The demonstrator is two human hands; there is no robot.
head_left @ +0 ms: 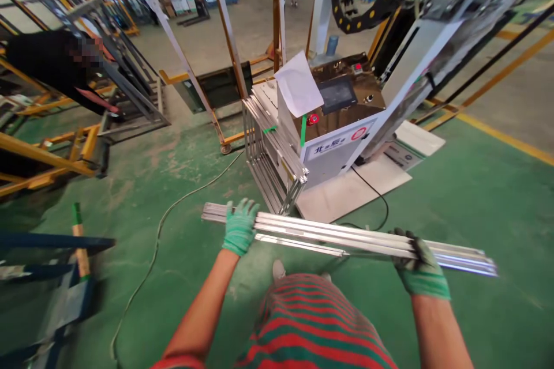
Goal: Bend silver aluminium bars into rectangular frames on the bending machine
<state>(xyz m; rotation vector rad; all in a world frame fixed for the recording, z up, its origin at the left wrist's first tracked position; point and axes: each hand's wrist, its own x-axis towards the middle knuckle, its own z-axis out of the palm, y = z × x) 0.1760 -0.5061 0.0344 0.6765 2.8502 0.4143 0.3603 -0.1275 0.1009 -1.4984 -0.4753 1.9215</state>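
Two gloved hands carry one bundle of metal strips [346, 237], held level just in front of the white control cabinet [333, 144]. Left hand [239, 226], green glove, is clasped over the bundle near its left end. Right hand [422, 268], green and dark glove, grips the bundle close to its right end, fingers wrapped over the top. Strip count in the bundle cannot be told exactly, several stacked flat, right tip blurred.

One stack of metal frames [272, 150] leans against the cabinet's left side, with one small green tape mark on it. One sheet of paper [298, 89] hangs over the cabinet's top left corner. One dark screen [337, 94] sits on the cabinet top, one red button [313, 119] below the paper. One black cable chain [372, 3] arches above the cabinet. One thin cable [173, 207] snakes across the green floor [476, 196] left of the cabinet. One person in black [52, 63] bends over yellow racks [47, 155] far left of the cabinet. One wooden handle with green tape [79, 239] stands low left, well apart from the cabinet.
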